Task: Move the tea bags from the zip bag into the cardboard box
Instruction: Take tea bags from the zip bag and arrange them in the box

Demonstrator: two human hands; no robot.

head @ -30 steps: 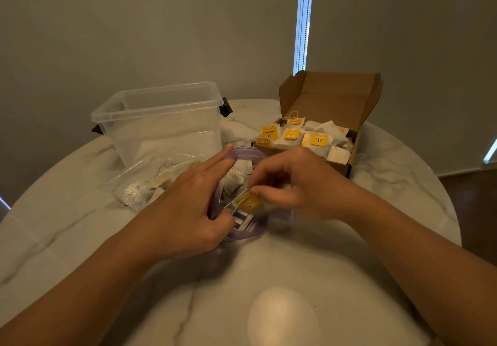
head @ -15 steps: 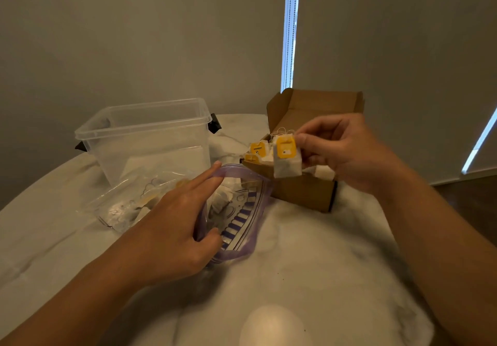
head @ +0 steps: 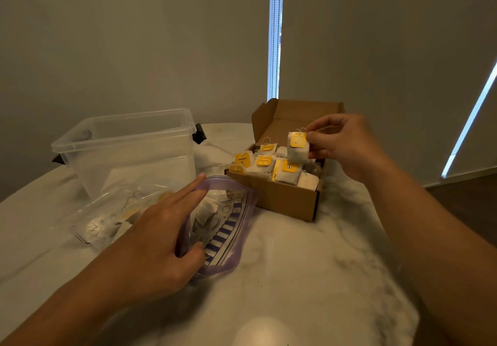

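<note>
Fingers (head: 314, 138) of the right hand (head: 341, 144) pinch a tea bag (head: 297, 149) by its right edge. It hangs upright just above the open cardboard box (head: 279, 200), right of centre, with the only gap I can make out near the box's right wall. The left hand (head: 158, 230), fingers straight, presses the zip bag (head: 231, 240) against the desk (head: 295, 278), bottom centre.

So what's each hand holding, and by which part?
Right hand pinches a tea bag by its right edge. Left hand props the zip bag open at its rim.

The white marble table (head: 309, 265) carries a clear plastic tub (head: 129, 154) at left centre, a clear bag (head: 107, 219) just below it, a purple-rimmed zip bag (head: 228, 227) at centre, and an open cardboard box (head: 279, 197) right of centre.
</note>
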